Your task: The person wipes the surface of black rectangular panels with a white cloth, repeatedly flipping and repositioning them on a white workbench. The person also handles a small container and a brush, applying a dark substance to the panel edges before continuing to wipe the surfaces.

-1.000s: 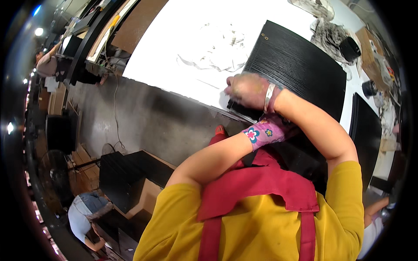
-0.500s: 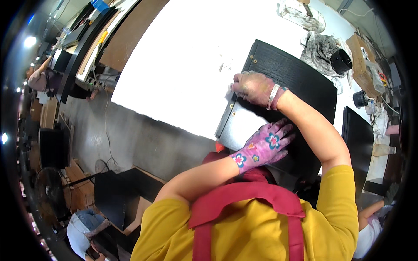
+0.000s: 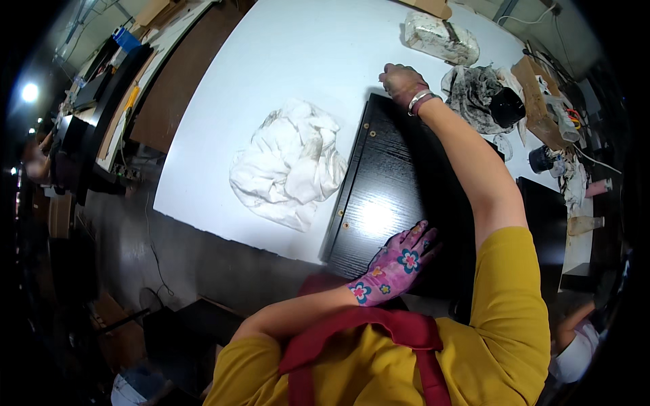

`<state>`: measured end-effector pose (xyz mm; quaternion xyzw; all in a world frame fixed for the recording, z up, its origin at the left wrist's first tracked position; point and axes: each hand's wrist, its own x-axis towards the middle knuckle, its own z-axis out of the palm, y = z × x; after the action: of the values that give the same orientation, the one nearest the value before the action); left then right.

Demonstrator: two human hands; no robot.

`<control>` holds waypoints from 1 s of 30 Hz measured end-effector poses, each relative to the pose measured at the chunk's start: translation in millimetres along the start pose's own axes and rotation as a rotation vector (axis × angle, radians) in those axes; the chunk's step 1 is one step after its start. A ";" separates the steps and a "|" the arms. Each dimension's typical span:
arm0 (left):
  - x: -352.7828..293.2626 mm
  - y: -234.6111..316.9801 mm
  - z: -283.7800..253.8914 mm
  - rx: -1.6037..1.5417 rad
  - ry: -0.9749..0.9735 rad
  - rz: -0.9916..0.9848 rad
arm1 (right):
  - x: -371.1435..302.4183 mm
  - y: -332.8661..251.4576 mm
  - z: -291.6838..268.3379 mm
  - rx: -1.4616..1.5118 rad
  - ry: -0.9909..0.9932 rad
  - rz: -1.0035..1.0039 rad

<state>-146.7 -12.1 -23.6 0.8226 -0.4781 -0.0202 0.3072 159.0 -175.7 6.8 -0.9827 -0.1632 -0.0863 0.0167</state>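
A black wood-grain panel (image 3: 386, 169) with small brass-coloured fittings along its left edge lies on the white worktable. My left hand (image 3: 399, 260), in a pink flowered glove, rests flat on the panel's near part with its fingers stretched out. Beyond the panel's far end is my right hand (image 3: 404, 82), in a dark stained glove with a band at the wrist. Its fingers are curled together, and whatever they may hold is hidden. A crumpled white cloth (image 3: 291, 162) lies left of the panel, close to its edge.
On the worktable (image 3: 223, 115), a wrapped white bundle (image 3: 441, 39), a blackened rag (image 3: 467, 91) and a black cup (image 3: 508, 107) stand at the far right. Past them are a cardboard box (image 3: 539, 105) and another black cup (image 3: 540, 160). Another person (image 3: 575, 348) is at lower right.
My right hand has moved from the panel's left edge to beyond its far end. The left hand stays flat on the panel. The white cloth now shows clearly where glare whitened the table before.
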 end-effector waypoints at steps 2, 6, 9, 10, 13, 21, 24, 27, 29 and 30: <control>3.9 2.5 -4.1 -0.002 -0.050 0.005 | -11.9 24.9 -5.7 0.022 0.051 0.036; -2.6 -15.2 17.3 -0.080 0.096 0.031 | -98.5 9.3 -47.9 0.646 0.339 0.192; 24.3 -48.8 -12.2 0.251 0.020 -0.002 | -209.8 6.9 -78.6 1.099 0.356 0.616; 40.4 -61.8 -28.6 0.277 0.013 -0.011 | -252.9 -4.9 -82.1 1.221 0.488 0.645; 108.8 -94.7 -57.7 0.112 0.103 0.031 | -356.4 -67.7 -80.6 1.009 0.538 0.801; 211.7 -157.1 -47.7 0.379 -0.195 -0.063 | -421.4 -142.2 -54.6 0.787 0.571 0.730; 238.5 -171.9 -60.3 0.279 -0.373 -0.191 | -402.7 -133.0 -50.9 0.745 0.635 0.719; 269.4 -176.7 -73.8 0.129 -0.480 -0.343 | -380.7 -119.7 -52.9 0.704 0.665 0.749; 288.8 -198.7 -75.3 0.082 -0.486 -0.400 | -365.4 -111.6 -57.0 0.734 0.675 0.735; 294.3 -211.5 -73.8 0.060 -0.490 -0.432 | -362.5 -108.4 -55.9 0.847 0.697 0.795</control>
<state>200.7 -136.4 1.9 0.8845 -0.3525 -0.2681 0.1472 -223.1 -191.8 -1.1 -0.7913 0.2060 -0.3142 0.4823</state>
